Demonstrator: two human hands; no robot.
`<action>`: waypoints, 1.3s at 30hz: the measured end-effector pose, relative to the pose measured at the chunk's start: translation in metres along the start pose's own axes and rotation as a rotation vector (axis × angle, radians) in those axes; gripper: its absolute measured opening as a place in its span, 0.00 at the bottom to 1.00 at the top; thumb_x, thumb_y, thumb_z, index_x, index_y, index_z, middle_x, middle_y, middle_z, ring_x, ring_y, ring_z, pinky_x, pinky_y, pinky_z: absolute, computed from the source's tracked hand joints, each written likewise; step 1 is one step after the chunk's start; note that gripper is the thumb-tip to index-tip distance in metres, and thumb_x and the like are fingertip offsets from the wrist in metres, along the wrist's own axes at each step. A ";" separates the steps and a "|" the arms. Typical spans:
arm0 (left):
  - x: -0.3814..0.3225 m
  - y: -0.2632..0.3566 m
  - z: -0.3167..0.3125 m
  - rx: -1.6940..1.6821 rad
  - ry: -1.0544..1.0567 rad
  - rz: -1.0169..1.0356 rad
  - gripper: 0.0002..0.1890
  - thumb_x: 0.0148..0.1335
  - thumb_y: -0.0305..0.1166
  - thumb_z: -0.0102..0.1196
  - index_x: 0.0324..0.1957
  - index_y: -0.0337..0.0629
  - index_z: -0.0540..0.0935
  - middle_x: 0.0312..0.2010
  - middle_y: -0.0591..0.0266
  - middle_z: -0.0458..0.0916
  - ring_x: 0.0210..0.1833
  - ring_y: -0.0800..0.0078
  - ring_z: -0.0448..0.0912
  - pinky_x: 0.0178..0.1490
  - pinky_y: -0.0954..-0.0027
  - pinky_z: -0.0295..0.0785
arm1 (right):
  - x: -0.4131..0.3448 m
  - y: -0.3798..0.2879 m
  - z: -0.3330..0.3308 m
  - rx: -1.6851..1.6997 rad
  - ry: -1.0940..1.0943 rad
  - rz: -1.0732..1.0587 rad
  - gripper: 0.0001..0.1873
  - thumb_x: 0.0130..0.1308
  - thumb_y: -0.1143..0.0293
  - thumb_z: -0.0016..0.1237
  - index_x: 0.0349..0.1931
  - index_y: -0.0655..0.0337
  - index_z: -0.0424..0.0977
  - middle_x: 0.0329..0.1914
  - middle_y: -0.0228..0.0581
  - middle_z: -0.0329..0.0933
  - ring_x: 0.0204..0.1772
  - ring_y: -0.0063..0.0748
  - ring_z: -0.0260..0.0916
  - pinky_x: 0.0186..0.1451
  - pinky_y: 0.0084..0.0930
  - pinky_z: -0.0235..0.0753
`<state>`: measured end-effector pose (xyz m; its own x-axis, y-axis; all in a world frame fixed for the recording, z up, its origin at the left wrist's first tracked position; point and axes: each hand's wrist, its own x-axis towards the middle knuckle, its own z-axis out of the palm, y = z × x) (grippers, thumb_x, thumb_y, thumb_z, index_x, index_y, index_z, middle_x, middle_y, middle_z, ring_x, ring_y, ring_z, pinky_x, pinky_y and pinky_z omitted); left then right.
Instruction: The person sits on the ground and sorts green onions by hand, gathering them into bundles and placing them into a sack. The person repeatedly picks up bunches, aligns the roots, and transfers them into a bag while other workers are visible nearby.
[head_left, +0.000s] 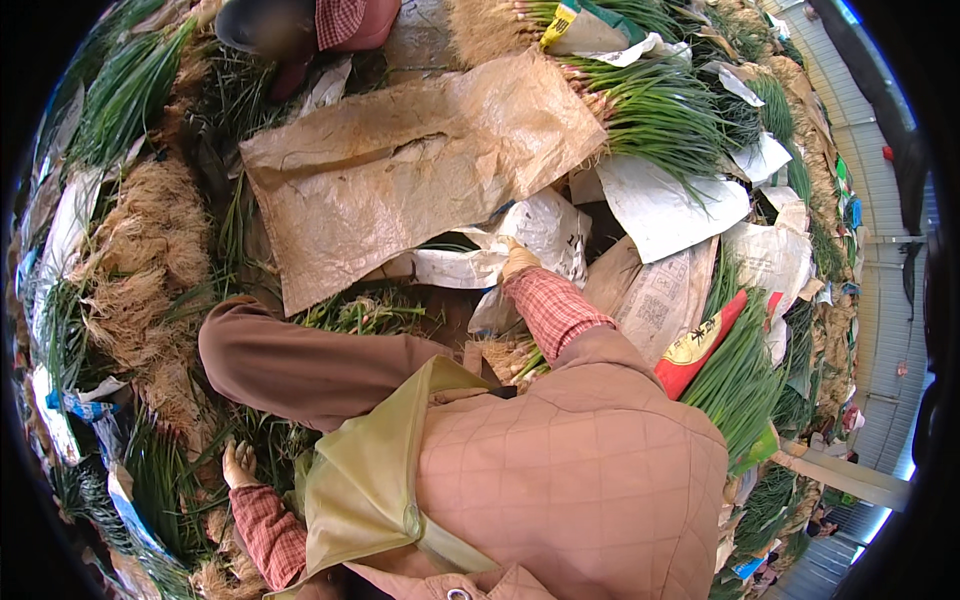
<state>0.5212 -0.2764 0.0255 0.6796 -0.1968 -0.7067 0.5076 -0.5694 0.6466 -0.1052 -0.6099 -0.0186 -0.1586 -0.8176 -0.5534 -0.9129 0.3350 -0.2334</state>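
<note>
Pinched in the fingers of my right hand (519, 259) is the edge of a white plastic sack (551, 225), partly hidden beneath a large flat tan woven sack (420, 165). Near my knee at the lower left, my left hand (239, 465) is held with its fingers apart and nothing visible in it. Beside that hand lie green onion leaves (161, 465) and loose trimmings. Below my right forearm, a few onion root ends (517, 358) show, partly covered by my jacket. Cut green scraps (367, 313) lie between the tan sack and my leg.
A bundle of green onions (660, 112) lies past the tan sack, near a white sheet (675, 206). More onions (739, 390) with a red printed bag (701, 345) are at right. Piled roots (150, 240) line the left. Another person (356, 22) is at the top.
</note>
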 end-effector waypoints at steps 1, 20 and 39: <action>0.000 0.000 0.000 0.012 0.010 -0.005 0.24 0.60 0.44 0.51 0.57 0.45 0.71 0.49 0.58 0.77 0.44 0.67 0.77 0.56 0.64 0.65 | -0.001 0.001 -0.005 0.099 0.017 0.005 0.28 0.55 0.74 0.41 0.58 0.40 0.63 0.48 0.52 0.73 0.53 0.45 0.71 0.57 0.32 0.68; -0.020 0.010 0.005 -0.017 0.022 0.032 0.23 0.61 0.41 0.50 0.57 0.44 0.70 0.50 0.56 0.76 0.46 0.66 0.76 0.55 0.65 0.67 | 0.009 -0.035 -0.150 1.083 0.675 -0.264 0.15 0.49 0.88 0.33 0.26 0.64 0.77 0.27 0.38 0.78 0.32 0.27 0.75 0.37 0.21 0.75; -0.016 0.007 0.001 0.003 0.005 -0.001 0.24 0.61 0.41 0.50 0.58 0.42 0.69 0.51 0.54 0.75 0.46 0.65 0.76 0.54 0.63 0.67 | -0.008 -0.057 0.024 0.895 0.184 -0.151 0.11 0.54 0.78 0.35 0.26 0.58 0.75 0.26 0.45 0.77 0.27 0.34 0.73 0.33 0.28 0.72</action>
<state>0.5134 -0.2779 0.0413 0.6815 -0.1923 -0.7061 0.5067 -0.5722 0.6449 -0.0427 -0.6111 -0.0195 -0.1885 -0.9179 -0.3491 -0.3097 0.3929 -0.8658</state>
